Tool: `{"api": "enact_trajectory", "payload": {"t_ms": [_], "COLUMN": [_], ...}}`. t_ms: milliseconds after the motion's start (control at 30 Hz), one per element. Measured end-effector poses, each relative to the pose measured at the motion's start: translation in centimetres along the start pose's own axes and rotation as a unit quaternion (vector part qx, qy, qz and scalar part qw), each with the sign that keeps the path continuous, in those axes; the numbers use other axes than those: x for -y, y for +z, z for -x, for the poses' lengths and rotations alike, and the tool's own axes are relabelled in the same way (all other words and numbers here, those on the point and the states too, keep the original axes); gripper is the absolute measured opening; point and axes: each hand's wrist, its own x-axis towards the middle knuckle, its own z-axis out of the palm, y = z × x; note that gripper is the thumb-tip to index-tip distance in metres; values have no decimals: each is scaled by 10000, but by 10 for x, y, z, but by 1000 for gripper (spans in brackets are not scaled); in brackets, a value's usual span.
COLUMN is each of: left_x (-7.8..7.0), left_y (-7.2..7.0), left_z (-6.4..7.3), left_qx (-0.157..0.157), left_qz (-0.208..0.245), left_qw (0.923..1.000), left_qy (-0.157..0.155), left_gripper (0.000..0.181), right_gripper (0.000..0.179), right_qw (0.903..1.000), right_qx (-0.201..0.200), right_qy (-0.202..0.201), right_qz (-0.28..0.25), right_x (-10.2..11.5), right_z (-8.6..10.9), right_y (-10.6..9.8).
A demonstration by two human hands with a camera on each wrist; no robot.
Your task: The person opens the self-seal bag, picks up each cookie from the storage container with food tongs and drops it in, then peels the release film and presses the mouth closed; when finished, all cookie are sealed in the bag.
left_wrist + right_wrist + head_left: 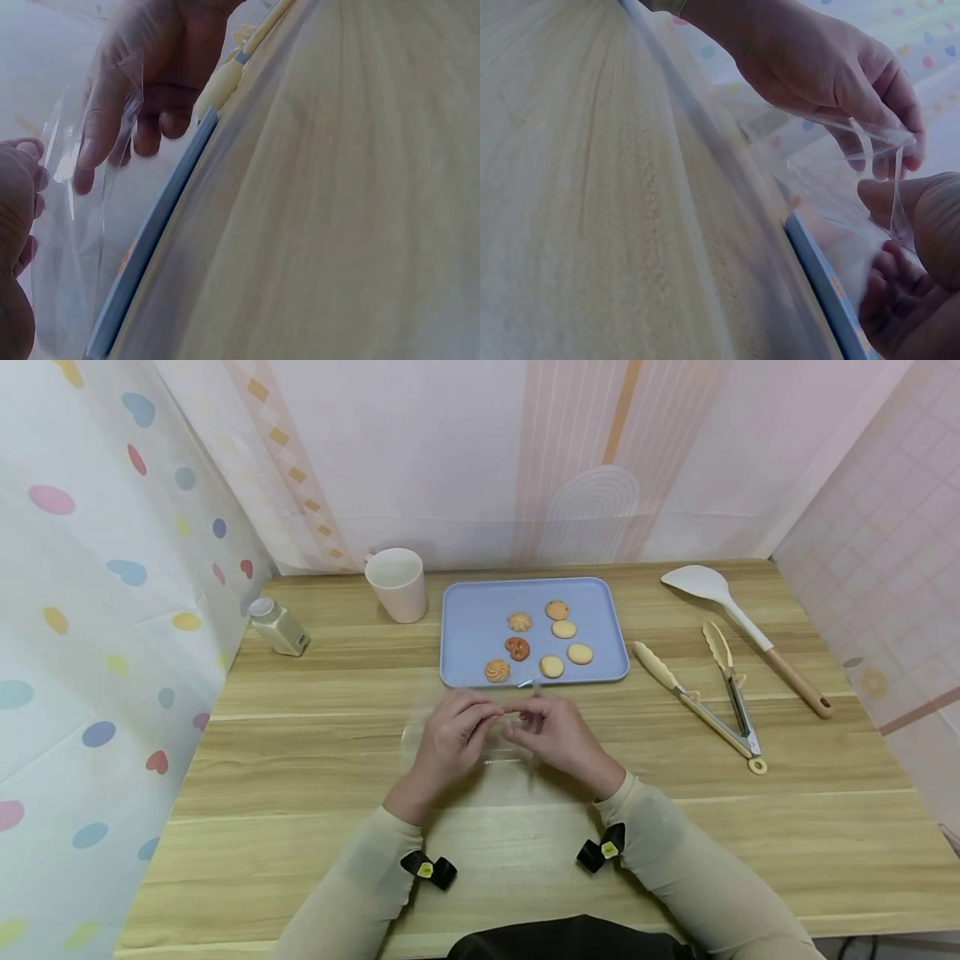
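Between my two hands is a clear plastic bag point(67, 270), thin and see-through, hanging just in front of the tray. My left hand point(452, 739) pinches its edge between thumb and fingertips, seen best in the right wrist view. Opposite it, my right hand point(562, 735) holds the bag's rim, thumb and curled fingers at the plastic; a folded strip of the film crosses its thumb point(889, 199). The fingertips of both hands nearly meet. Beyond them lies a blue tray point(472, 610) with several cookies, among them a pretzel-shaped one point(517, 648).
A pink mug point(397, 585) and a small capped spice jar point(279, 627) stand at the back left. Right of the tray lie spread cream tongs point(712, 714) and a white spatula point(738, 614) with a wooden handle. Curtains border the wooden table point(300, 827).
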Motion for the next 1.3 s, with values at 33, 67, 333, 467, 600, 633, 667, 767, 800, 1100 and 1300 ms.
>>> {"api": "enact_trajectory", "payload": {"t_ms": [33, 67, 333, 467, 600, 633, 667, 767, 800, 1100, 1300], "left_x": [-1, -1, -4, -6, -6, -6, -6, -5, -4, 7, 16], "left_y": [1, 2, 10, 11, 11, 11, 11, 11, 11, 6, 1], "left_z": [0, 1, 4, 3, 3, 3, 3, 3, 4, 7, 11], "left_qx": [3, 18, 30, -180, -375, -406, -434, -479, -496, -586, -799], "left_qz": [36, 85, 296, 318, 304, 281, 253, 223, 217, 164, 403], "left_qw": [10000, 10000, 9995, 9992, 9986, 9985, 9984, 9983, 9983, 9977, 9936], "left_qy": [8, 11, 96, 133, 201, 223, 243, 237, 219, -304, -694], "left_gripper": [6, 6, 7, 8, 11, 12, 12, 11, 10, 7, 6], "right_gripper": [27, 29, 27, 31, 45, 47, 49, 52, 51, 29, 24], "right_qw": [10000, 9998, 9987, 9994, 9980, 9974, 9969, 9959, 9958, 9980, 9979], "right_qx": [85, 145, 321, 267, 131, 115, 107, 138, 163, 215, 102], "right_qy": [-11, -32, -372, -139, 193, 252, 283, 352, 356, 423, 628], "right_qz": [-43, -102, -95, 197, 590, 661, 724, 821, 829, 412, 75], "right_x": [-1, -2, -7, -6, -6, -6, -6, -6, -6, -6, -10], "right_z": [0, 0, -2, -2, -2, -2, -2, -2, -2, -3, -4], "right_y": [1, 1, 9, 11, 13, 13, 13, 15, 15, 14, 8]}}
